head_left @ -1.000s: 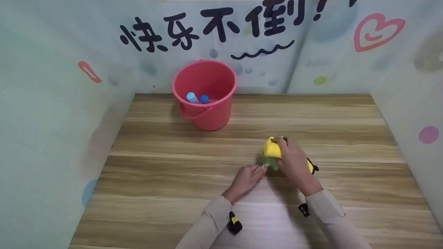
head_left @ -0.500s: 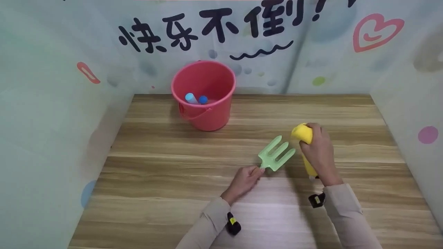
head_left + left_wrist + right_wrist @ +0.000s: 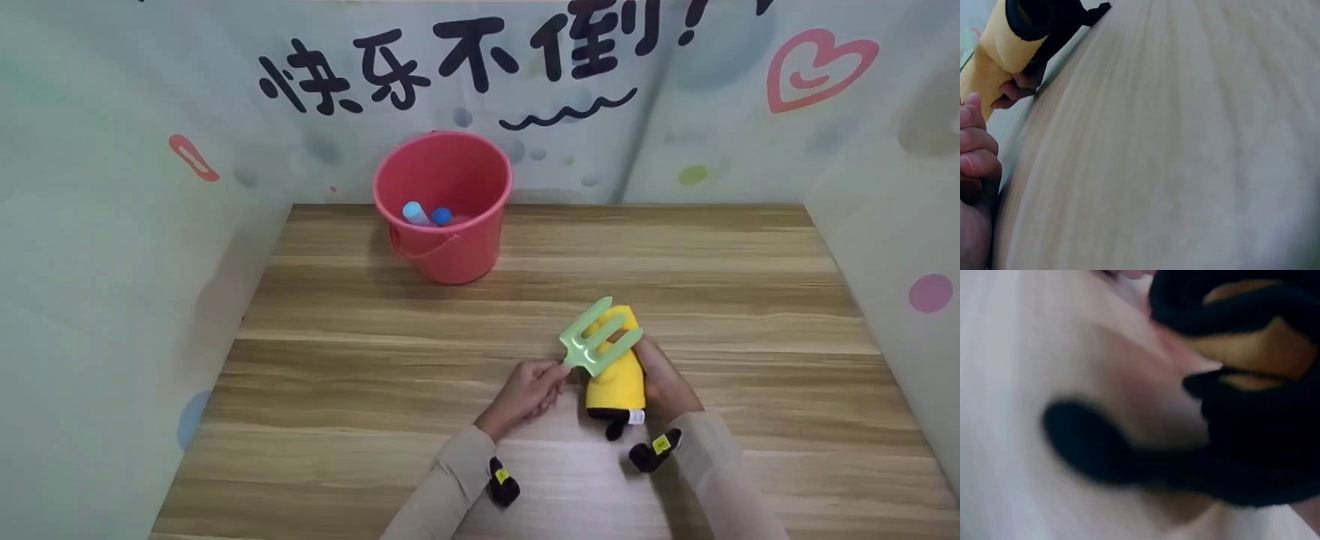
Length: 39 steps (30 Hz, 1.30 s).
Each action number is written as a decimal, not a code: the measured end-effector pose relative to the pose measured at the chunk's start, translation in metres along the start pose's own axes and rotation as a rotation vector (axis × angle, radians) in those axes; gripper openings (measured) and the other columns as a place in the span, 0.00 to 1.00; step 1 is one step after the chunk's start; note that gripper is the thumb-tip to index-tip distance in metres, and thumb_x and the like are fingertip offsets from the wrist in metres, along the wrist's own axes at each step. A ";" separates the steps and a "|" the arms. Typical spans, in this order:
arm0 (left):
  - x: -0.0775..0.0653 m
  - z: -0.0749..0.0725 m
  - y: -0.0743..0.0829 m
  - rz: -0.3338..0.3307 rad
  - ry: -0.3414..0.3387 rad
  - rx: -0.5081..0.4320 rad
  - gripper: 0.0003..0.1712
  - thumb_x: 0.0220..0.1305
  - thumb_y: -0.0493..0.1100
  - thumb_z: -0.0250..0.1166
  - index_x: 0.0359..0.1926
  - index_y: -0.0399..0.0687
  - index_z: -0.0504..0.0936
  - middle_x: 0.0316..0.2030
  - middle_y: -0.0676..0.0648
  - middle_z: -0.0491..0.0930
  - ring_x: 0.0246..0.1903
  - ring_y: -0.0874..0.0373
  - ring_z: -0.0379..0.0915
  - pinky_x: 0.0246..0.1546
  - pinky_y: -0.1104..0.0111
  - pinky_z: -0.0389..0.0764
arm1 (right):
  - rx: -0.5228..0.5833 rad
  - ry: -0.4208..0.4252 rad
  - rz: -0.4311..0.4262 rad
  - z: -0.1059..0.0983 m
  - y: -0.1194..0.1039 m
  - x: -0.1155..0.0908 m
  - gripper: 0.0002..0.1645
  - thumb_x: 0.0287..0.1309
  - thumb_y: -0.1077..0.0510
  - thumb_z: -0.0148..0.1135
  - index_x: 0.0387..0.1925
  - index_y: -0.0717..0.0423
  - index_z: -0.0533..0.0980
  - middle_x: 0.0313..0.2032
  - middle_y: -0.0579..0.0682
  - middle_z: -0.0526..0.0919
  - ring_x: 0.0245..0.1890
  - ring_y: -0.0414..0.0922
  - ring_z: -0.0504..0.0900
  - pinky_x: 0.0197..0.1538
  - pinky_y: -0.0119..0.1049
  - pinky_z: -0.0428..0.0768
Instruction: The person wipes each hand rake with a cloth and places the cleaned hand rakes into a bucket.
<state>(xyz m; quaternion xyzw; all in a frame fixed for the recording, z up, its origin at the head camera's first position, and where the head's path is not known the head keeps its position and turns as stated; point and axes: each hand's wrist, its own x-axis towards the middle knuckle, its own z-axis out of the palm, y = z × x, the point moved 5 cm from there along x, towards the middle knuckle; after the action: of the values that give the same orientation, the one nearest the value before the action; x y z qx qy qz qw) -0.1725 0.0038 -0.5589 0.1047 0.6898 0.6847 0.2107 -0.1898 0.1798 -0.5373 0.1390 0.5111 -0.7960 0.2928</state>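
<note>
My left hand [image 3: 529, 390] holds a light green toy garden fork [image 3: 581, 351] near its neck, tines pointing up and right. Behind the tines is a yellow plush toy [image 3: 619, 386] with a black end, a dangling black limb and a white tag. My right hand [image 3: 666, 379] grips this plush from its right side, its fingers partly hidden behind the fork. In the left wrist view, curled fingers of the left hand [image 3: 977, 157] show below the plush toy [image 3: 996, 62]. Blurred black parts of the plush toy [image 3: 1089, 441] fill much of the right wrist view.
A pink bucket [image 3: 472, 251] stands at the back of the wood-grain table [image 3: 360, 360], with a light blue piece [image 3: 414, 212] and a dark blue piece [image 3: 442, 216] inside. Printed fabric walls [image 3: 712, 135] enclose the back and both sides.
My right hand carried the plush away to the right, uncovering the fork, then brought it back behind the tines, black end toward me. The left hand stays nearly in place with the fork.
</note>
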 end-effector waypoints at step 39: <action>0.004 -0.001 0.004 -0.021 -0.039 -0.020 0.29 0.64 0.58 0.56 0.29 0.33 0.77 0.10 0.54 0.66 0.06 0.67 0.55 0.04 0.76 0.55 | 0.759 -0.737 -0.400 -0.003 -0.042 -0.063 0.20 0.57 0.65 0.32 0.49 0.69 0.61 0.42 0.65 0.71 0.37 0.56 0.70 0.45 0.41 0.71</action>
<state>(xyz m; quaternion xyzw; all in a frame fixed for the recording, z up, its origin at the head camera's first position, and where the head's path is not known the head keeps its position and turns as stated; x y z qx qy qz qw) -0.1772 0.0046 -0.5557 0.1086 0.6796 0.6872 0.2324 -0.1654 0.2153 -0.4752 -0.1521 0.0693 -0.9599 0.2250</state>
